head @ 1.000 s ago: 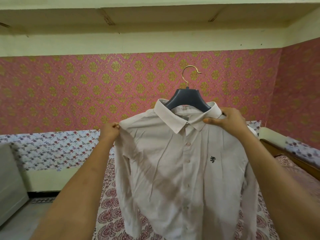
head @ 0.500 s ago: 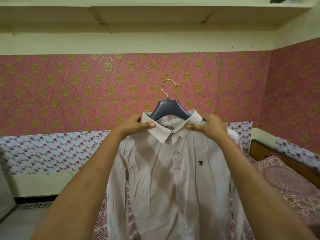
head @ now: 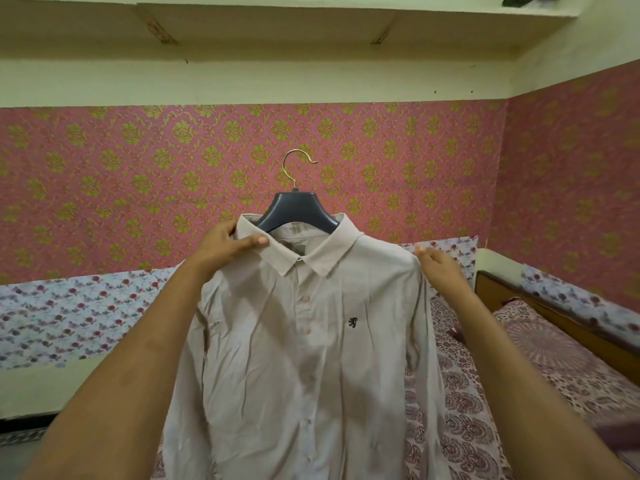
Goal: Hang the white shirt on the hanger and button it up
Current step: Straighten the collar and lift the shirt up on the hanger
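Pink wallpaper (head: pixel 138 168), patterned bed (head: pixel 467 393), shirt (head: pixel 304 358) on hanger (head: pixel 298 211)

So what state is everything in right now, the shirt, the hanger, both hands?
white shirt: draped on the hanger, front lying closed, collar folded down.
hanger: inside the shirt's shoulders, hook up, hooked on nothing.
left hand: pinches the collar.
right hand: at the shirt's shoulder, blurred; grip unclear.

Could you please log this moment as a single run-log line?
white shirt: on hanger, front looks closed | left hand: pinches collar | right hand: at shirt shoulder, grip unclear
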`<state>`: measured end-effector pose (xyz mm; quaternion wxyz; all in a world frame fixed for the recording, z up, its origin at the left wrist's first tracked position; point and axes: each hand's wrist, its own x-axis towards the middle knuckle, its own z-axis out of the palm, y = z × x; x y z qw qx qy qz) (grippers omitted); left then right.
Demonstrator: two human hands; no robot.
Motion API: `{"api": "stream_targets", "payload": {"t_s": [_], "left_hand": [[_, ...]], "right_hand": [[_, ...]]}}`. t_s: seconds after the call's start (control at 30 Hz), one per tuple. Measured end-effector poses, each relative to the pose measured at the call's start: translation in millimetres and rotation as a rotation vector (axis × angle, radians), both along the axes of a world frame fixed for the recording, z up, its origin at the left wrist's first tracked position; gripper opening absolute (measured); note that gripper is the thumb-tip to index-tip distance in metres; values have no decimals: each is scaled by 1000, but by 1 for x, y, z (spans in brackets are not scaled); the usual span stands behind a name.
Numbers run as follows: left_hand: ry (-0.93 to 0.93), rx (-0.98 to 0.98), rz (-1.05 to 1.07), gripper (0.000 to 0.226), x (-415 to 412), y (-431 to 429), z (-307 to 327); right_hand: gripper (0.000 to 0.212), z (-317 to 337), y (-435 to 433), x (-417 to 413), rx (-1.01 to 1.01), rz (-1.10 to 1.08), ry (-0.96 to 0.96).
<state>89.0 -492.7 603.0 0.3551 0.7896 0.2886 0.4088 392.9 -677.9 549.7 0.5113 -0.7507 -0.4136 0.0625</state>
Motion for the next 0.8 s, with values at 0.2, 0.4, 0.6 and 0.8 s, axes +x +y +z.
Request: {"api": "stream_targets", "payload": {"t_s": [0.2,0.4,0.6,0.8], "left_hand": [[-14,42,24,11,4,1,-1],[-77,49,44,19,5,6,-6],[-141,35,160,68,1,8,-9],[-102,80,170,73,-1,-1,-9]], "right_hand": [[41,-10,4,2,49,-24,371],[26,-10,4,3,155,-136,431],[18,3,-1,-2,373,-26,158],[28,-8,3,11,-43,8,73]]}}
